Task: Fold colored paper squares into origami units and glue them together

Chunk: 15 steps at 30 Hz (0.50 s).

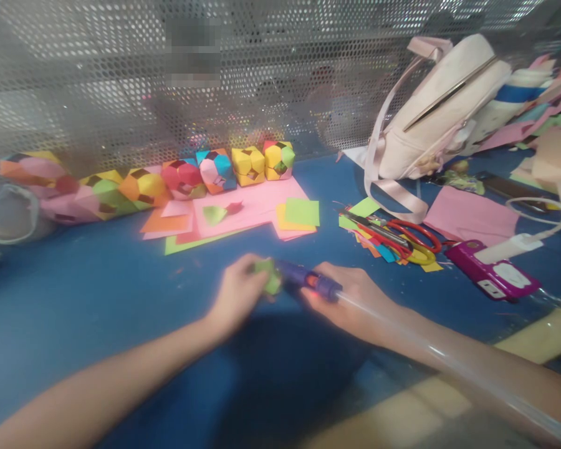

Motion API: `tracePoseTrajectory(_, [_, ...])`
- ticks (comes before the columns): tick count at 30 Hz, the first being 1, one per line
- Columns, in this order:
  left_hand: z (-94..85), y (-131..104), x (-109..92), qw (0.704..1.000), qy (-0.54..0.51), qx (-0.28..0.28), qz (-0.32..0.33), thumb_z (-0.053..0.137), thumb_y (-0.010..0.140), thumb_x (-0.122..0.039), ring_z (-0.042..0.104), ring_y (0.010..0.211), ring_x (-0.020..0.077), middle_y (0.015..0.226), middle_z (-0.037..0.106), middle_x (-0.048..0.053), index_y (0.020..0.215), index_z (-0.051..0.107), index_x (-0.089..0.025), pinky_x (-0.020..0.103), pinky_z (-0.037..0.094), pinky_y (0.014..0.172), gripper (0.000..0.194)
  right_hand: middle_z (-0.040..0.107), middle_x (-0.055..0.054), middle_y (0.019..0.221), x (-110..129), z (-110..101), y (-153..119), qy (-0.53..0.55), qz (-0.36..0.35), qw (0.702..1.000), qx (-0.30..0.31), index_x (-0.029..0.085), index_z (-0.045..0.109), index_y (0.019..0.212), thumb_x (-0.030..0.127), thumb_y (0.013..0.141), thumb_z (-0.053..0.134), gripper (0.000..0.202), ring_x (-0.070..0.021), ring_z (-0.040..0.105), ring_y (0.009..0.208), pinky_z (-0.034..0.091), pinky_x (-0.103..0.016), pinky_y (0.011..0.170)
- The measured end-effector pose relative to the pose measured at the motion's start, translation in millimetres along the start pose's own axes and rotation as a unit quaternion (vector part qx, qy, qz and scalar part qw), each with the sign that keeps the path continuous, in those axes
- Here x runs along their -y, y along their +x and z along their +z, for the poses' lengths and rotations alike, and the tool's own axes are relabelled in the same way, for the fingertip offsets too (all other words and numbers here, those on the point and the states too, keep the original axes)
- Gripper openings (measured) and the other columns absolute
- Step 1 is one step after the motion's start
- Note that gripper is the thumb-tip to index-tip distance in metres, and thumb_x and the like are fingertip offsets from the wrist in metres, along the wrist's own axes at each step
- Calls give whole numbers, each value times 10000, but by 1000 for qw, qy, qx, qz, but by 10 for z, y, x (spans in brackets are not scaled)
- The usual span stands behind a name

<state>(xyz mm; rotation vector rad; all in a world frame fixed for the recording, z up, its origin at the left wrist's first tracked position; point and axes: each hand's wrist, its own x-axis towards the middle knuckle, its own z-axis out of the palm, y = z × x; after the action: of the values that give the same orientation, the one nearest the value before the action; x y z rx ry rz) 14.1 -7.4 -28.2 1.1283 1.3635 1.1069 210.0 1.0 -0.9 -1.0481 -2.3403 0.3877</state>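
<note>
My left hand (238,288) pinches a small green folded paper piece (272,277) over the middle of the blue table (177,299). Close to its right, my right hand (348,296) is wrapped round a purple tube-shaped tool (311,279) with an orange-lit opening. Its front end points at the green paper; blur hides whether they touch. A long translucent rod (425,346) runs from the tool's rear over my right forearm. Behind my hands, loose green and red folded pieces (215,215) lie on pink sheets (257,193).
Several colourful paper cubes (247,165) line the back beside a perforated metal panel (121,81). Red-handled scissors (414,237), a purple power adapter (493,271) and a pale pink bag (439,106) are at the right. A translucent bag (4,209) sits far left.
</note>
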Motion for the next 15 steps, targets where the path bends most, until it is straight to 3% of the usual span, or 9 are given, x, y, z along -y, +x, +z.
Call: tracePoseTrajectory(15, [5, 1, 16, 1000, 13, 3, 12, 552, 724, -144, 591, 496, 127, 584, 605, -19, 723, 556, -156, 237, 496, 461, 13, 572, 12, 556, 59, -94, 28, 11, 43, 999, 11, 195, 525, 693, 303, 812, 477, 168, -105, 495, 450, 348, -205, 464])
